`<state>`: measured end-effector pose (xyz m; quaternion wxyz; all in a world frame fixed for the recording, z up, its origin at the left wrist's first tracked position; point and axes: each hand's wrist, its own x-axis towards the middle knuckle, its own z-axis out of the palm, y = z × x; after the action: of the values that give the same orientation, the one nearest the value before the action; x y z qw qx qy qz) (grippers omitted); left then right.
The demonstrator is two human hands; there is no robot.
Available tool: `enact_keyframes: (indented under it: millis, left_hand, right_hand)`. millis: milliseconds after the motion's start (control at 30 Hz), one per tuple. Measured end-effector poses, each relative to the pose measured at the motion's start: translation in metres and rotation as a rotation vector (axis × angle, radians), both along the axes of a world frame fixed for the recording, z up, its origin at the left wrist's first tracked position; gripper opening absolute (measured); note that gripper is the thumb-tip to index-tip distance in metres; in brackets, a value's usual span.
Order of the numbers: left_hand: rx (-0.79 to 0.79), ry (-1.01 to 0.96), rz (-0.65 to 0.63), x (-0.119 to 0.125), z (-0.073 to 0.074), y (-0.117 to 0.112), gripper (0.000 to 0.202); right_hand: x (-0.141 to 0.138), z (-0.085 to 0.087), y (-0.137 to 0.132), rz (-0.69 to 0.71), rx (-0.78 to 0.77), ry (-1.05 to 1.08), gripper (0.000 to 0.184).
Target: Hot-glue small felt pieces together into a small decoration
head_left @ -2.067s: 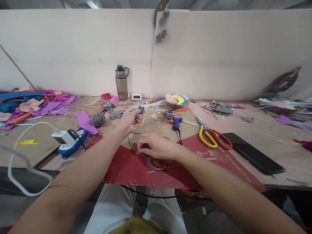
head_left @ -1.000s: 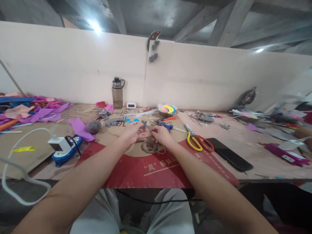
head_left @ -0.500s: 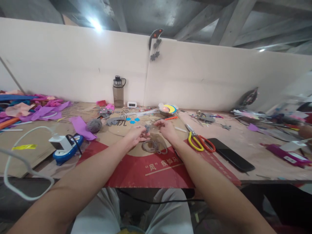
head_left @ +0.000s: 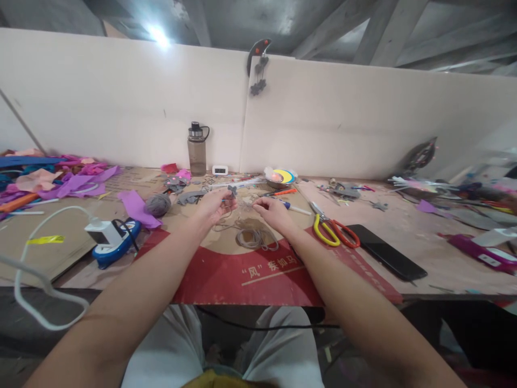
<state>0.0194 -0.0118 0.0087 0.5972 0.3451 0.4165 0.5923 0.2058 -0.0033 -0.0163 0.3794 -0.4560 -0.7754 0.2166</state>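
Observation:
My left hand (head_left: 214, 206) is raised a little above the table and pinches a small grey felt flower (head_left: 232, 189) at its fingertips. A short way to the right, my right hand (head_left: 271, 210) has its fingers pinched on a thin grey thread that runs between the two hands. A loose coil of the same grey thread (head_left: 253, 237) lies on the brown and red cardboard sheet (head_left: 250, 275) just below both hands.
Yellow and red scissors (head_left: 333, 229) and a black phone (head_left: 385, 250) lie to the right. A grey yarn ball (head_left: 158, 204), a white charger on a blue device (head_left: 111, 237) and purple felt scraps (head_left: 81, 180) sit left. A water bottle (head_left: 196, 148) stands at the white wall.
My hands have drawn apart, the left lifting the felt flower up and left. My right hand, earlier pressed on the thread coil, now pinches thread above it. The view tilted up.

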Motion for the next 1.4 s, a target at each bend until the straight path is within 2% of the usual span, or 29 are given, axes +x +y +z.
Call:
enact_keyframes:
  millis: [267,567,700,833,1100,1267,1400]
  left_hand:
    - [-0.016,-0.068,0.019,0.010,0.001,-0.009,0.012]
    - [-0.085,-0.036,0.083,0.017,-0.015,-0.002,0.011]
    - [-0.142,-0.020,0.066,0.022,-0.023,-0.001,0.010]
    - [-0.128,-0.008,0.065,0.026,-0.025,-0.003,0.010]
    - [-0.143,0.051,0.078,0.028,-0.023,-0.007,0.013]
    - [-0.167,0.060,0.078,0.028,-0.021,-0.007,0.012]
    - [-0.169,0.055,0.067,0.027,-0.018,-0.008,0.012]
  right_hand:
    - [-0.004,-0.004,-0.003,0.065,0.041,-0.106,0.015]
    - [-0.016,-0.015,-0.003,0.067,0.077,-0.198,0.015]
    - [-0.018,-0.017,-0.002,0.049,0.090,-0.309,0.015]
    - [-0.017,-0.017,-0.001,0.008,0.108,-0.333,0.013]
    - [0.001,-0.003,0.002,-0.084,0.076,-0.198,0.016]
    - [0.010,0.005,0.005,-0.090,0.042,-0.093,0.033]
    - [0.017,0.019,0.009,-0.186,0.014,0.005,0.027]
